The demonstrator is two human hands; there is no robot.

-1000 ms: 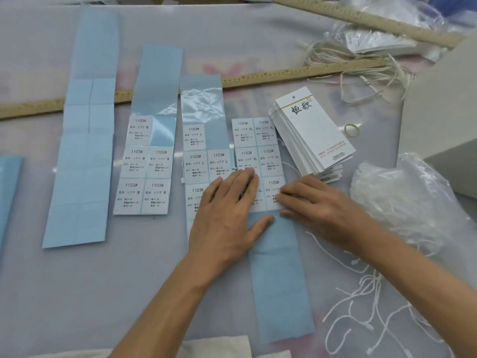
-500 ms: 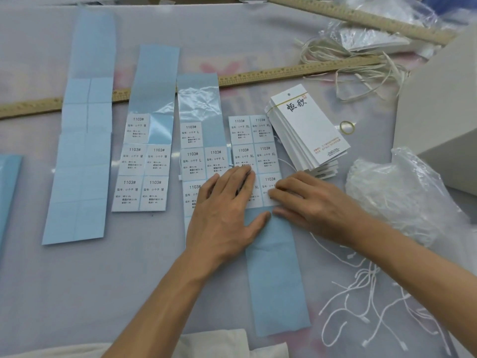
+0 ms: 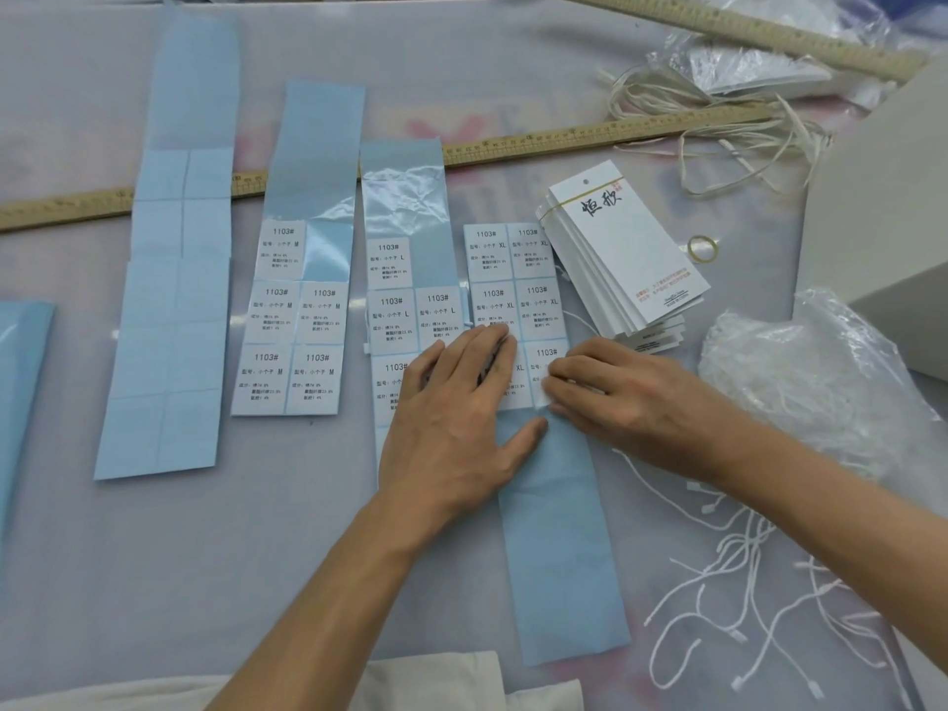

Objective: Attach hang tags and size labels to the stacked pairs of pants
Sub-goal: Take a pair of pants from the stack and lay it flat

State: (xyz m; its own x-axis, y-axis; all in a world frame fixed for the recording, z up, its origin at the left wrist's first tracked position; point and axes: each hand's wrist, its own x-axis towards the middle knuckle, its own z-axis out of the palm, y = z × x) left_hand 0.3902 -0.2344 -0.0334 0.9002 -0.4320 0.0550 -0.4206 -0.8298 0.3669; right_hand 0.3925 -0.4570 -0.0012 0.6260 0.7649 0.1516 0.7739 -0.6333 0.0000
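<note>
XL label strip [image 3: 561,546] lengthwise away from person, left hand [image 3: 451,428] flat on it

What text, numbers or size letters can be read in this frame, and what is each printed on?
"1103#": heads every white label on the M sheet, L sheet and XL sheet.
"M": on the M sheet's labels.
"L": on the L sheet's labels.
"XL": on the XL sheet's labels.
Two large brush-style characters: top hang tag; I cannot transcribe them reliably.
Small lines on labels, tag's red print, wooden ruler numbers: too small to read.
</note>
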